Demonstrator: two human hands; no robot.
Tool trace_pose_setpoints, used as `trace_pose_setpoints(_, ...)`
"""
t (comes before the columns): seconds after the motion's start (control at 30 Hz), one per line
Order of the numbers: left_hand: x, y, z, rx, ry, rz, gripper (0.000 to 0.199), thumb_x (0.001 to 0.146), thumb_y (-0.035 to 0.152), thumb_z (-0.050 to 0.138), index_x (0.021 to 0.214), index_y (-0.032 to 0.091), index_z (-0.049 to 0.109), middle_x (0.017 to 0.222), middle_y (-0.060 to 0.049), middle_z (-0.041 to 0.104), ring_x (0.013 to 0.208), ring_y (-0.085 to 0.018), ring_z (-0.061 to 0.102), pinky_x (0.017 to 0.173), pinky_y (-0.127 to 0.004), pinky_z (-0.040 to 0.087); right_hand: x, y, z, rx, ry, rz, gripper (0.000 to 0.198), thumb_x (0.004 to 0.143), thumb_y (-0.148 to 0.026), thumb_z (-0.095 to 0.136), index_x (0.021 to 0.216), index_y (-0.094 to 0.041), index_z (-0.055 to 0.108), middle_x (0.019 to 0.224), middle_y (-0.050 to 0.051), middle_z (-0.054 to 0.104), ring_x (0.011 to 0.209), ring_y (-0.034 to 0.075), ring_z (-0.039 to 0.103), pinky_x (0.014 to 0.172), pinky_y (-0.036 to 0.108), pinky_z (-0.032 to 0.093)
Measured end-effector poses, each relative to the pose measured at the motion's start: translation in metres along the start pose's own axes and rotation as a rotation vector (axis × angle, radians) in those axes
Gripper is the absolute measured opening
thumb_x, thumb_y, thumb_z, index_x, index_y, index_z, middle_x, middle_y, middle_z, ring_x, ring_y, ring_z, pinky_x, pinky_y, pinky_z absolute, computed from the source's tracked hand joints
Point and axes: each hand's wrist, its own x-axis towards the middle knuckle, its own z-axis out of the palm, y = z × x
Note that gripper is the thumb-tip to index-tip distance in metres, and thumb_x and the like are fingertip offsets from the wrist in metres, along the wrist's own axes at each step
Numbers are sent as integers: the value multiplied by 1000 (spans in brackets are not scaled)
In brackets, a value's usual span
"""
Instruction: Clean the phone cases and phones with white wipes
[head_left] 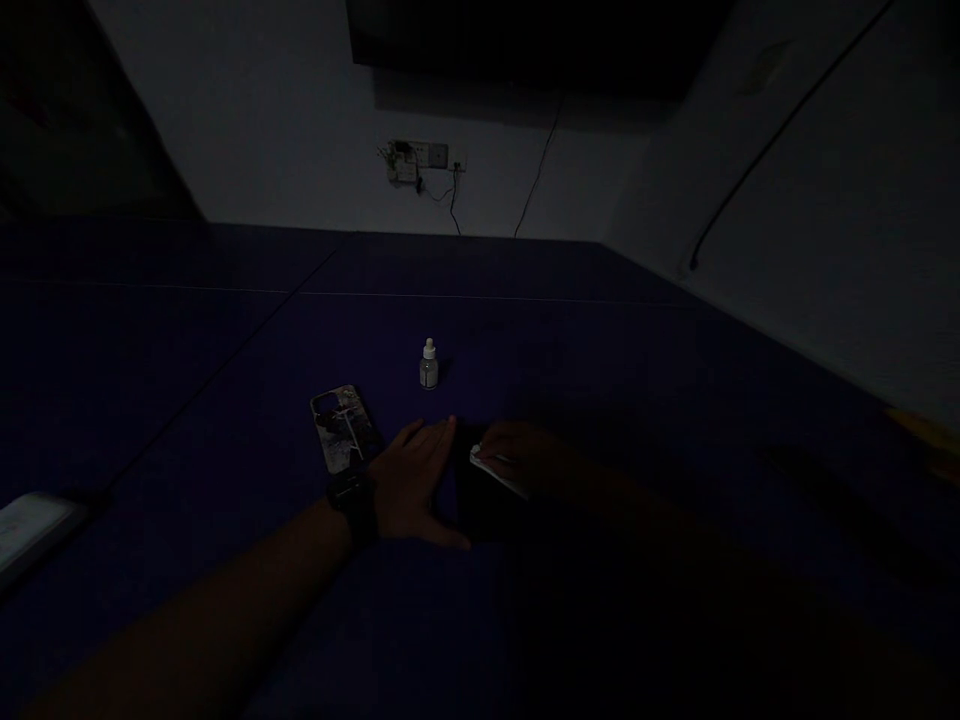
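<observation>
The picture is very dark. My left hand [414, 480], with a black watch [352, 495] on its wrist, lies flat with thumb spread along the left edge of a dark flat rectangle [480, 515]. Over that rectangle, my right hand [536, 455] is closed with fingertips on a thin white thing [499, 474], perhaps a folded cloth or tissue; its kind is unclear. Just beyond my left hand stands an upright dropper bottle [428, 370] with a white top. A phone or phone case [345, 430] with a patterned back lies left of my left hand.
A white block, perhaps a power strip [37, 530], sits at the left on the blue surface [225, 400]. Dark, long shape [840, 500] lies at the right. Sockets with cables [427, 158] are on the far wall, below a black screen [525, 45].
</observation>
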Motion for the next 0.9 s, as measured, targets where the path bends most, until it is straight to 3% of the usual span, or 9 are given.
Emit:
trace_pose_setpoints(0.2, 0, 2, -3, -6, -6, 2, 139, 65, 85, 62, 158, 8, -6, 160, -30, 28, 146, -44, 33, 120, -62, 16, -45, -45, 14, 18, -61, -95, 17, 100, -23, 56, 104, -20, 72, 101, 7, 75, 93, 16, 70, 83, 28, 56)
trace_pose_setpoints(0.3, 0, 2, -4, -4, -10, 11, 137, 67, 84, 61, 159, 9, -8, 160, -29, 28, 145, -44, 35, 120, -62, 16, -53, -52, 17, 26, -66, -121, 17, 99, -21, 57, 108, -20, 71, 102, 7, 76, 95, 17, 69, 85, 29, 56)
trace_pose_setpoints(0.4, 0, 1, -4, 2, -21, 11, 139, 66, 84, 63, 158, 9, -9, 159, -30, 29, 146, -44, 34, 120, -62, 16, -43, -42, 12, 10, -63, -91, 17, 100, -24, 56, 104, -20, 72, 101, 7, 75, 94, 17, 69, 84, 30, 56)
trace_pose_setpoints(0.67, 0, 0, -2, 18, -24, 13, 138, 67, 85, 62, 158, 8, -7, 159, -31, 28, 146, -44, 33, 120, -63, 16, 6, 19, -6, -65, 70, 75, 18, 97, -23, 58, 101, -19, 75, 99, 8, 74, 89, 16, 70, 80, 28, 56)
trace_pose_setpoints(0.77, -1, 0, 0, 18, -14, 13, 139, 66, 85, 61, 158, 8, -9, 159, -30, 29, 147, -43, 32, 120, -63, 16, 4, 21, -5, -56, 71, 101, 19, 98, -25, 58, 100, -20, 76, 99, 7, 73, 89, 16, 70, 80, 27, 55)
trace_pose_setpoints(0.9, 0, 0, 1, 23, -8, 13, 138, 66, 86, 60, 158, 8, -8, 160, -30, 28, 146, -43, 33, 120, -62, 16, -16, 0, -3, -34, 55, 71, 23, 100, -28, 54, 104, -20, 75, 101, 8, 73, 90, 16, 70, 80, 26, 56)
